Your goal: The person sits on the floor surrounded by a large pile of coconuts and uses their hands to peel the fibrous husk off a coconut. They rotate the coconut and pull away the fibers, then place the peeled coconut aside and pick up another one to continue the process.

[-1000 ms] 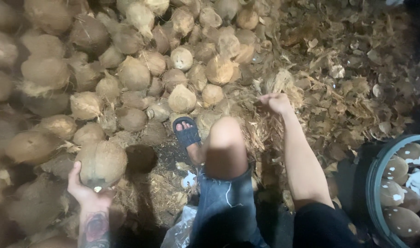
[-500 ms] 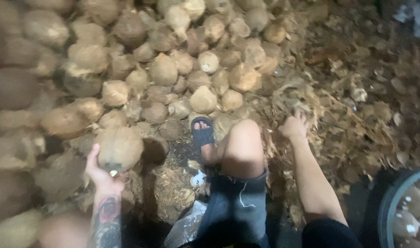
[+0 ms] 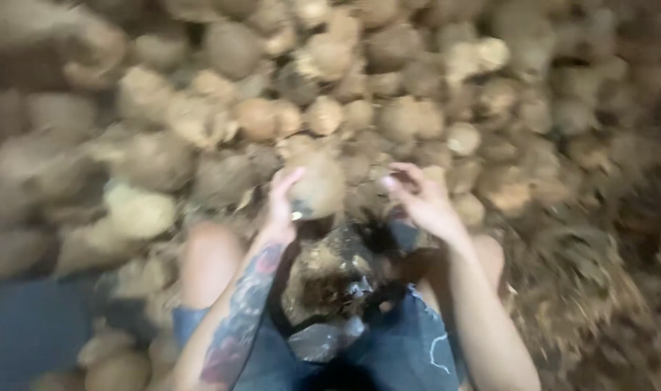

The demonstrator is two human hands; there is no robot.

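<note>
- Left hand has its grip closed around a husked coconut, held up in front of the knees, just above the lap.
- Right hand sits just beside the coconut, fingers spread and open, not touching it as far as the blur shows.
- Judgement: bring the right hand onto the far side for a two-handed hold; the husk looks rough and fibrous, so it should not slip.
- Pile of coconuts fills the ground ahead.
- Husk fibre litter covers the floor on the right; dim light, heavy motion blur.
</note>
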